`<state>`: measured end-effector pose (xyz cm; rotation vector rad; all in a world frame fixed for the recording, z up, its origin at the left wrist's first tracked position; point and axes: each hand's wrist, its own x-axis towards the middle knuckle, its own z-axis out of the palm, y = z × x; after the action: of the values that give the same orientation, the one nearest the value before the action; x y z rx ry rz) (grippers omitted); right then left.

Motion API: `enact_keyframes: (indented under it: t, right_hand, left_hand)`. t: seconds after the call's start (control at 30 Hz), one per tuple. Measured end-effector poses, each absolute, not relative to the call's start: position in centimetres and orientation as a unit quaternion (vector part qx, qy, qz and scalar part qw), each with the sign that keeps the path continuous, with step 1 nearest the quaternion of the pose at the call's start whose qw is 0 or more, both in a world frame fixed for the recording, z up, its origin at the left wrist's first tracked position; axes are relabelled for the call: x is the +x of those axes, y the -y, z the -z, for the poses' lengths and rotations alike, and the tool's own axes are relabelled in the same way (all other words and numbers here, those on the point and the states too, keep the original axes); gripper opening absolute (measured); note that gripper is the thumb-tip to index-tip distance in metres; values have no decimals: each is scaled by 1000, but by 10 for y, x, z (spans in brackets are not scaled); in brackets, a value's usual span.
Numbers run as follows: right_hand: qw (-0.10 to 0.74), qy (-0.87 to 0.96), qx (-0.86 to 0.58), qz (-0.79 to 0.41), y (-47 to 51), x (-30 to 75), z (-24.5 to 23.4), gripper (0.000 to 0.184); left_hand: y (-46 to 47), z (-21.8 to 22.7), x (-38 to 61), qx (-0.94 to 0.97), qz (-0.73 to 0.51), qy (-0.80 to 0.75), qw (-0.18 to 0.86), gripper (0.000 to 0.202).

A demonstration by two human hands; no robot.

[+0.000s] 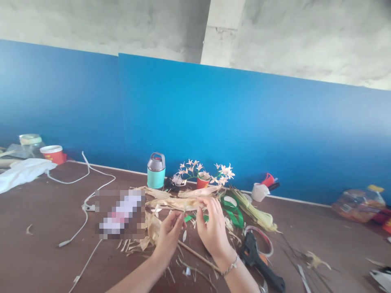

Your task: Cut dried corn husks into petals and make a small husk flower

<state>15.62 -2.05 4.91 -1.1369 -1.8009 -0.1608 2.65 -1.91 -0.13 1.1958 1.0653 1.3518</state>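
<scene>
My left hand (pixel 171 232) is raised over the brown table, thumb and fingers pinched together; whatever lies between the tips is too small to make out. To its right, my right hand (pixel 213 228) has its fingers curled toward the thumb, and I cannot make out anything in that grip. Dry corn husks (pixel 174 203) spread behind and beside both hands. Green ribbon (pixel 235 213) lies just right of my right hand. Beneath the hands a thin stick (pixel 198 255) rests among pale husk scraps. Pale artificial flowers (pixel 224 174) on green stems stand by a red cup (pixel 203 181).
A black glue gun (pixel 259 262) and a tape roll (pixel 267 240) lie right of my right forearm. A bundle of pale stalks (pixel 256 211) is behind them. A turquoise flask (pixel 156 173) stands by the blue partition (pixel 214 118). White cables (pixel 87 199) run across the left side.
</scene>
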Motion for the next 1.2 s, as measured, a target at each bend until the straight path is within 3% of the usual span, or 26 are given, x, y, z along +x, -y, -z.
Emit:
enact_keyframes:
  t: [0.2, 0.3, 0.37, 0.57, 0.67, 0.73, 0.93, 1.2]
  right_hand:
    - [479, 737, -475, 42, 19, 154, -47, 16]
    - [440, 740, -506, 47, 17, 163, -52, 16]
    - [360, 741, -564, 51, 19, 178, -59, 16]
    - [-17, 632, -775, 2, 51, 252, -60, 25]
    - [-98, 567, -817, -30, 72, 278, -38, 38]
    - [-104, 553, -827, -24, 81, 285, -24, 43]
    - [-64, 572, -817, -19, 86, 288, -12, 32]
    - [21, 577, -815, -48, 83, 296, -7, 49]
  left_hand:
    - [24, -7, 27, 494, -576, -419, 498, 29]
    - [24, -8, 27, 494, -583, -422, 488, 31]
    - [22, -8, 26, 488, -590, -429, 479, 31]
    - [18, -5, 25, 437, -607, -445, 493, 32]
    - [17, -2, 25, 441, -602, -437, 503, 31]
    - [16, 0, 26, 447, -597, -437, 503, 30]
    - [16, 1, 26, 441, -589, -447, 508, 31]
    - [18, -4, 25, 461, -576, -445, 508, 32]
